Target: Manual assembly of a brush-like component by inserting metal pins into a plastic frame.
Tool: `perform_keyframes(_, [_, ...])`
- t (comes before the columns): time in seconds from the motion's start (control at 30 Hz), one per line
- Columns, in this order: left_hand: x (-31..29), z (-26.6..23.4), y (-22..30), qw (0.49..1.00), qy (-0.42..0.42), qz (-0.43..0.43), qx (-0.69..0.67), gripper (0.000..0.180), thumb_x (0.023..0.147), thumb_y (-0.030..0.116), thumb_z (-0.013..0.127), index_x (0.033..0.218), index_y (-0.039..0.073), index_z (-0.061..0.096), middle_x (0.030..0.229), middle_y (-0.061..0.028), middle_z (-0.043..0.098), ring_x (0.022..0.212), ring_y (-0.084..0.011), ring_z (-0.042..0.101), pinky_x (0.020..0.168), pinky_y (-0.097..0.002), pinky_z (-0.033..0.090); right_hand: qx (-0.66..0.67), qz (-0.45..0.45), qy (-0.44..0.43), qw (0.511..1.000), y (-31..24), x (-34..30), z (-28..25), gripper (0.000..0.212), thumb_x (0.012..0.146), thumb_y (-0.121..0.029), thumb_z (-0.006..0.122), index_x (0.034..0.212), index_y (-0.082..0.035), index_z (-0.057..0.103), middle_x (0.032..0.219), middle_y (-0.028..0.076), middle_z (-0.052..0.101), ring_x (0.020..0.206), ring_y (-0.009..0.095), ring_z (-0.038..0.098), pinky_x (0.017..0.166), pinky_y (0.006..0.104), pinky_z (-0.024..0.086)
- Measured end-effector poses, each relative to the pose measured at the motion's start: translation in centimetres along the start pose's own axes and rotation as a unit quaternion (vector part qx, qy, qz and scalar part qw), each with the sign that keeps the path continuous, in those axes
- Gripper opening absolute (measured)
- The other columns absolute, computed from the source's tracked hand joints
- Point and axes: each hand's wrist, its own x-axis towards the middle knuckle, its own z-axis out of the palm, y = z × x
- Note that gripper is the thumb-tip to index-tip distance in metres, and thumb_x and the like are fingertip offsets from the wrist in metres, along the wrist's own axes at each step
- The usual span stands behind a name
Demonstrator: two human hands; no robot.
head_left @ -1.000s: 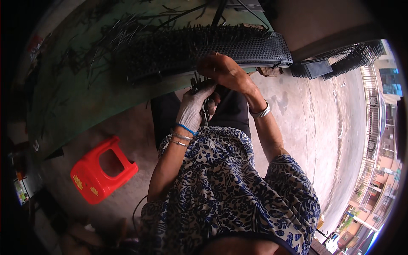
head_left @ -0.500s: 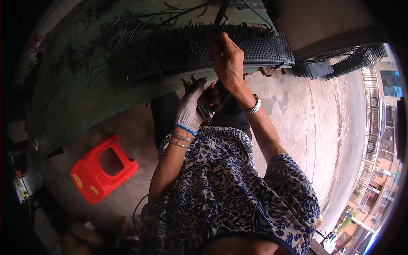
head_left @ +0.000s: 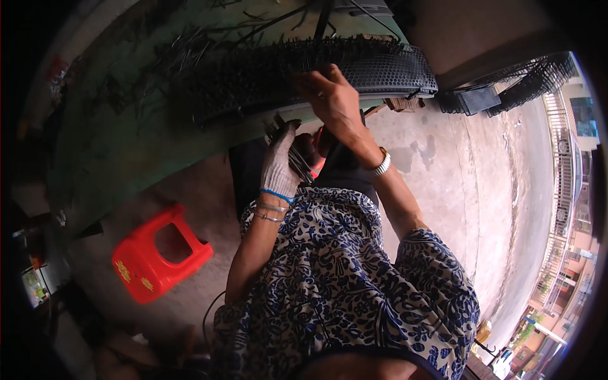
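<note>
My left hand [head_left: 278, 161], in a white knit glove, is closed around a bundle of thin dark strips [head_left: 300, 163] above my lap. My bare right hand [head_left: 335, 104] is at the near side of a long, curved black perforated panel [head_left: 386, 75]. Its fingers are bent to the left, and the fingertips blend into the dark strips there, so anything they pinch is hidden. Dense black strips stand up out of the panel's holes [head_left: 253, 73] along its left and middle parts; bare holes show at its right end.
The panel rests on a green tabletop [head_left: 107, 136], where loose dark strips [head_left: 183, 54] lie scattered. A red plastic stool [head_left: 149, 272] is on the concrete floor [head_left: 437, 183] to the left. Another black mesh piece [head_left: 478, 101] is at the far right.
My right hand has gone from a tight, raised fist to bent fingers reaching leftward, slightly lower. My left hand keeps hold of the dark strips almost in place.
</note>
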Motion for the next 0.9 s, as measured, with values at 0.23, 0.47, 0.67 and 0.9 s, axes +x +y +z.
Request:
perform_keyframes(0.23, [0.0,-0.4,0.9,0.998,-0.056,-0.008,0.014,0.015,0.095,0.025,0.060,0.097,0.010,0.060,0.065,0.0018,0.050,0.049,-0.0093,0.044,0.045,-0.0256,0.039,0.180,0.344,0.188,0.902,11.0,-13.8,-6.3,0.027,0.099,-0.020,0.049,0.111,0.002,0.060,0.088,0.013,0.066,0.066,0.014,0.061,0.058,0.0277,0.048])
perform_keyframes(0.47, [1.3,0.1,0.8,0.989,-0.140,-0.050,0.007,0.015,0.095,0.023,0.059,0.101,0.009,0.061,0.064,0.0019,0.051,0.047,-0.0098,0.042,0.044,-0.0248,0.034,0.602,0.645,0.058,0.467,16.1,-40.1,2.2,0.027,0.090,-0.028,0.058,0.091,-0.003,0.069,0.092,0.020,0.068,0.086,0.023,0.064,0.072,0.0395,0.048])
perform_keyframes(0.67, [2.7,4.7,1.5,0.980,-0.133,-0.027,0.143,0.024,0.098,0.025,0.053,0.106,0.003,0.055,0.067,-0.0012,0.046,0.055,-0.0106,0.041,0.049,-0.0253,0.031,0.509,0.618,0.064,0.596,20.3,-40.2,6.9,0.028,0.090,-0.028,0.057,0.092,-0.003,0.069,0.093,0.021,0.068,0.087,0.023,0.063,0.073,0.0398,0.048])
perform_keyframes(0.9, [5.1,8.5,3.1,0.963,-0.177,-0.124,0.159,0.026,0.090,0.020,0.063,0.105,-0.001,0.059,0.072,-0.0033,0.057,0.060,-0.0097,0.053,0.052,-0.0221,0.042,0.349,0.541,0.020,0.765,22.1,-39.9,20.3,0.029,0.091,-0.029,0.057,0.093,-0.002,0.069,0.095,0.022,0.067,0.089,0.023,0.063,0.074,0.0403,0.048])
